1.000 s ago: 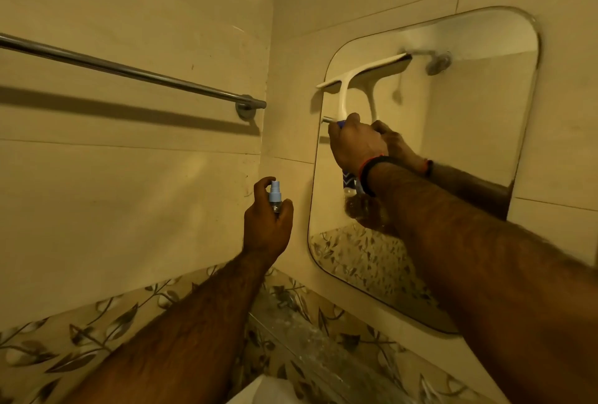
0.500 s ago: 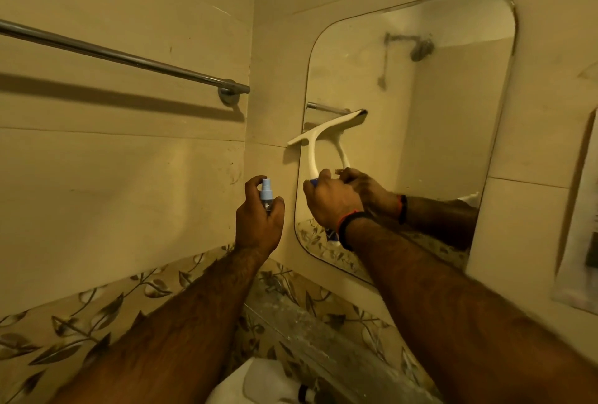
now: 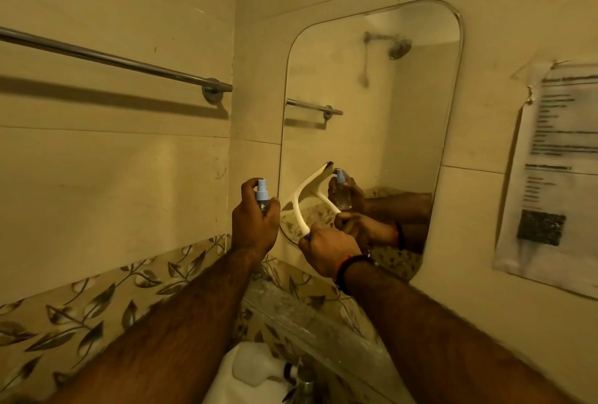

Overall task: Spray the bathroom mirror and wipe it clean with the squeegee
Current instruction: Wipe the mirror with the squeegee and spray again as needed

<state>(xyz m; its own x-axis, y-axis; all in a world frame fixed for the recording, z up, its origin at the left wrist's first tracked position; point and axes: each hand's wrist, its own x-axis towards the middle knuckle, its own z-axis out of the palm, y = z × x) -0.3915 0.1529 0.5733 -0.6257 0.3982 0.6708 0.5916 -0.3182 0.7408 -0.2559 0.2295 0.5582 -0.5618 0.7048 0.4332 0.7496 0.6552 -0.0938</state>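
Observation:
A rounded bathroom mirror hangs on the tiled wall ahead. My right hand grips the handle of a white squeegee, whose blade lies tilted against the mirror's lower left corner. My left hand holds a small spray bottle with a light blue nozzle, upright, just left of the mirror's edge. Both hands and the bottle are reflected in the glass.
A chrome towel bar runs along the left wall. A printed paper sheet is stuck to the wall right of the mirror. A glass shelf sits below the mirror, and a white sink with a tap lies beneath.
My right hand has drawn the squeegee down the mirror from its top to the lower left corner. My left hand has kept the spray bottle beside the mirror.

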